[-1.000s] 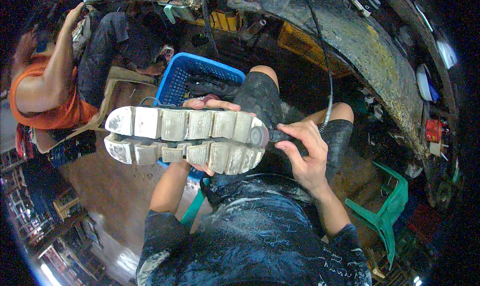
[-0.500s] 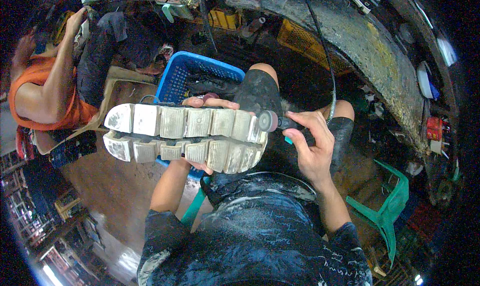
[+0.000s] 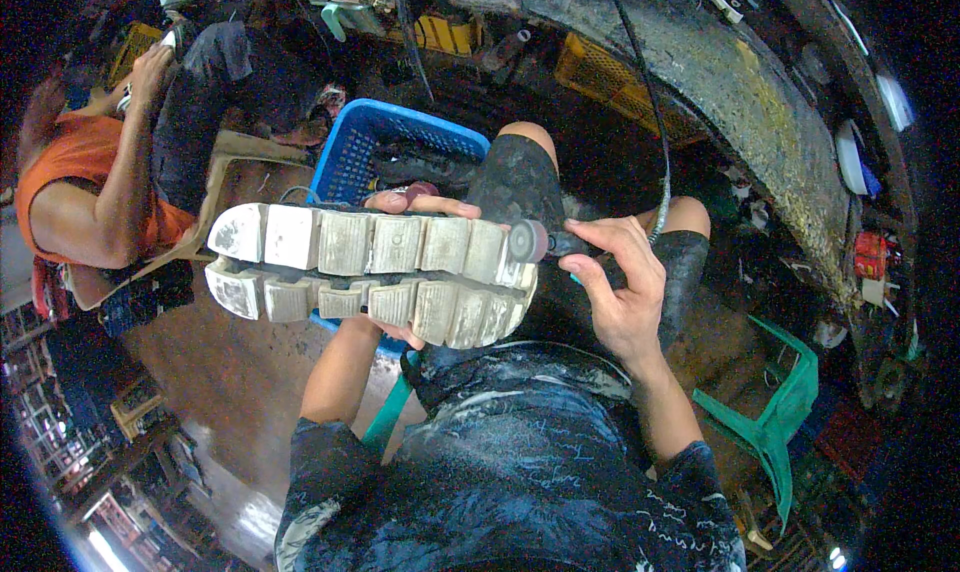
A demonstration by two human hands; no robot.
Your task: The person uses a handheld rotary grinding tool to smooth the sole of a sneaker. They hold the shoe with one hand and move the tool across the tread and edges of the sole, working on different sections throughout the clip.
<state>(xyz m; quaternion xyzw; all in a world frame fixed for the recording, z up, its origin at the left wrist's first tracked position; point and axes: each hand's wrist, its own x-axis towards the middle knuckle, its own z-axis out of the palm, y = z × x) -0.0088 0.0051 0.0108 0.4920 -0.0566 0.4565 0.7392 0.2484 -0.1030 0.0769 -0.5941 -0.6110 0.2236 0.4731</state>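
Note:
My left hand (image 3: 425, 206) is closed around a chunky white shoe sole (image 3: 395, 248), with fingers along its far edge and the thumb side at the near edge. Its grooved tread is turned up, blocks split by a long central channel, and the left end looks whiter. My right hand (image 3: 628, 277) grips a slim dark rotary grinder (image 3: 570, 245) in a pinch. The round abrasive wheel (image 3: 525, 241) at its tip is at the sole's right end, seemingly touching the edge block. Whatever is attached beneath the sole is hidden.
A cable (image 3: 655, 122) runs from the grinder up past the worn workbench (image 3: 740, 92). Behind the sole stands a blue plastic basket (image 3: 345, 152) with dark items inside. A green plastic stool (image 3: 775, 422) is at right. Another person in orange (image 3: 75, 172) sits at left.
The grinder's wheel has shifted slightly left, farther over the sole's right end. My left hand and the sole have barely moved. The other person's raised hand has come down a little.

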